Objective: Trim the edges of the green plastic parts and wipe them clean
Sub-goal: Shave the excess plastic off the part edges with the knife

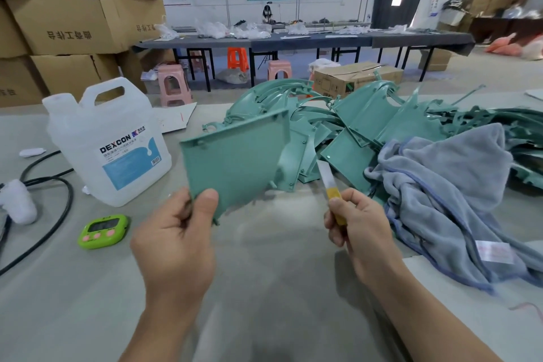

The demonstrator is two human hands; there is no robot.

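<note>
A green timer (103, 231) is parked on the tabletop (264, 297), with a black cable (70, 197) looped just beside it. Cardboard boxes (67, 23) are stacked back left, and a pink stool (173, 85) is tucked near them.

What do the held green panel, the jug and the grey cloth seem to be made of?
Green panel: rigid moulded plastic, matte; moulded pegs and a raised rim show. Jug: translucent white plastic, with a moulded handle. Grey cloth: soft, fleecy fabric, perhaps microfibre; it lies in loose folds with a stitched edge.

Two hands showed: left hand (176, 232) and right hand (358, 223). One green part (232, 161) was held; the heap (367, 114) at two o'clock was too tangled to count. One jug (108, 144) at ten o'clock, one timer (103, 231), one towel (446, 185), one knife (330, 182).
</note>
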